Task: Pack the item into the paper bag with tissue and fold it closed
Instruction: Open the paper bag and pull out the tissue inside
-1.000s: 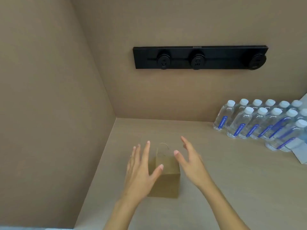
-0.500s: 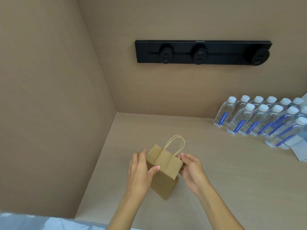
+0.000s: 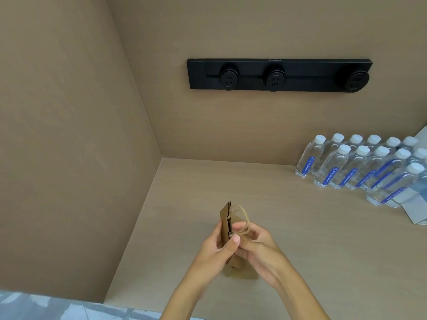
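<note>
So the person is holding the little brown paper bag (image 3: 225, 224) up off the bench (image 3: 312, 239) with both hands, edge-on to the camera and still pressed flat; the left hand (image 3: 216, 247) is pinching it from the left side, thumb across the near edge and fingers wrapped behind, so that grip is closed on the bag; the right hand (image 3: 255, 244) is curled in against the other face, fingertips working right at the seam where the twine handles (image 3: 242, 218) are looping out, so it's also touching the bag, closed loosely rather than clamped; my guess is they're holding it sideways like this because they're trying to peel the two walls apart and pop the mouth open, and a thumb on each side is the easiest way to do that; the bottom of the bag is sitting low between the wrists, close above the bench, though I can't tell if it's actually touching; no tissue and no item are showing anywhere, so packing hasn't started and the fold is a long way off; the water bottles (image 3: 360, 167) are lined up well apart on the right against the back wall, under the black socket strip (image 3: 279, 75), so nothing's crowding the work spot; the handles might snag fingers as it opens.
</note>
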Demonstrator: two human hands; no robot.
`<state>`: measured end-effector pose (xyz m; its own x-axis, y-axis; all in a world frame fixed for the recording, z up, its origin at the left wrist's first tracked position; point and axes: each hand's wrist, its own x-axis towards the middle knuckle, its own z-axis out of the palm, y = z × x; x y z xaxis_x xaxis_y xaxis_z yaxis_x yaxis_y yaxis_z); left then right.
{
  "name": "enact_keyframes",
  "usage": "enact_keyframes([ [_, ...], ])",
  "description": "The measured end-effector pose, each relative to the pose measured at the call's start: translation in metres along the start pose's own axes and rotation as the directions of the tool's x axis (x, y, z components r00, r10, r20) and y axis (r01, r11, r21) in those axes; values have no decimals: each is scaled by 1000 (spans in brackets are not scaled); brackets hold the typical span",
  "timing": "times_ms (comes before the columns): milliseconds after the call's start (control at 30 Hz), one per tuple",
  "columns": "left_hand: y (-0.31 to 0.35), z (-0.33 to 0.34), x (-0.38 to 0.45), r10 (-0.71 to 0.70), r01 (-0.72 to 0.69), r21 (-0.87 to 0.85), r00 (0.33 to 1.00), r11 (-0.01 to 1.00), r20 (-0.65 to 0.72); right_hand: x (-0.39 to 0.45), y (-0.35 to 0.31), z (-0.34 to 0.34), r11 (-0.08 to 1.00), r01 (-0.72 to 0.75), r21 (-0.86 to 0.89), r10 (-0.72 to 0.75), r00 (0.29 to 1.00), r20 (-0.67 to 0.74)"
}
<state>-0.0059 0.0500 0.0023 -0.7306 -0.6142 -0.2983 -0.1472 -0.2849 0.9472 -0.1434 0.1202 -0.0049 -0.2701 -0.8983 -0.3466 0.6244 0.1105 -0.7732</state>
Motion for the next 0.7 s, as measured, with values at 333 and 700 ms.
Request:
enact_keyframes([
  [333, 4, -13, -2, -67, 87, -304, 995, 949, 76, -6, -5, 2, 995, 3, -97, -5, 1000, -12],
  [700, 14, -15, 11, -95, 184, 275, 947, 944, -306, -8, 4, 12, 992, 59, -111, -67, 995, -70],
])
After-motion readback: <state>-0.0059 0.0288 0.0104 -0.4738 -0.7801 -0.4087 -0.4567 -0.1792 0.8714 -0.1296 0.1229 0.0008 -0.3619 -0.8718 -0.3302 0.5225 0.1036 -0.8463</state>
